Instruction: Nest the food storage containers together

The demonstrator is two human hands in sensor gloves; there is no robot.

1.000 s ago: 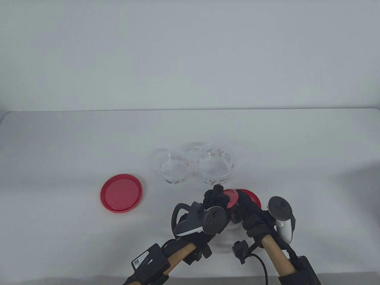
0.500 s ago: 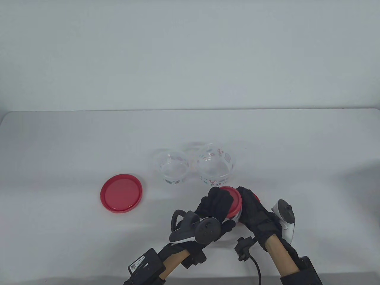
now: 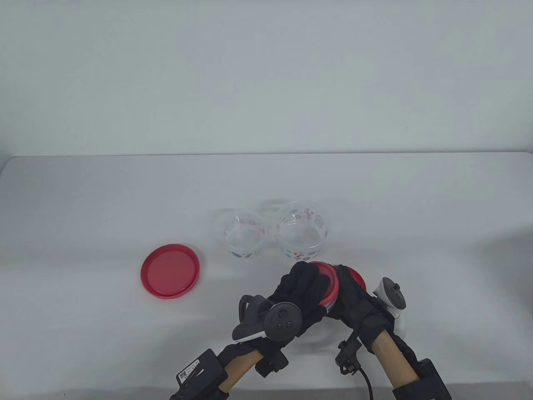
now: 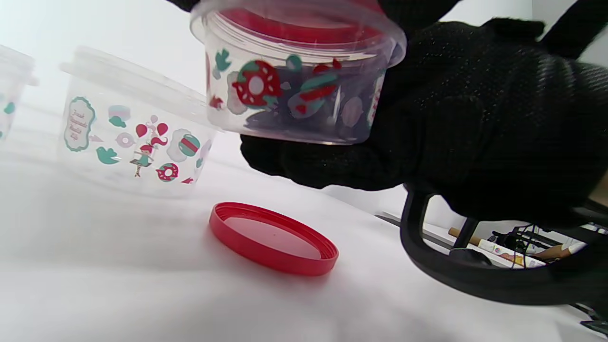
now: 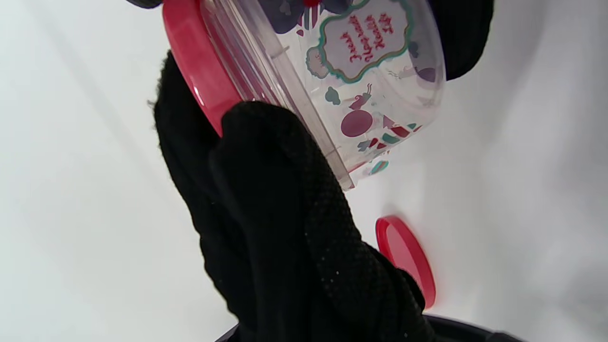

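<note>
My left grip [image 3: 300, 287] is closing over the red lid [image 3: 329, 281] of a small clear tub [image 4: 294, 80], fingers draped across the top of it. My right grip [image 3: 354, 291] is wrapping around the tub's side from the right; in the left wrist view its gloved fingers [image 4: 427, 128] are cupping the printed wall and the base. Between the two, I am holding the tub off the white surface [image 3: 83, 208], tilted, with the lid sitting on its rim. In the right wrist view I am seeing the left fingers [image 5: 266, 199] pressing against the lid's edge [image 5: 199, 80].

Just beneath and behind the held tub, a second red lid [image 4: 273, 244] is lying flat on the surface, open side up. Beyond my grips, two open clear tubs are standing upright, touching or nearly so: the wider one [image 3: 302, 235] on the right, the smaller one [image 3: 242, 235] on the left. A third, larger red lid [image 3: 170, 277] is lying well apart to the left.
</note>
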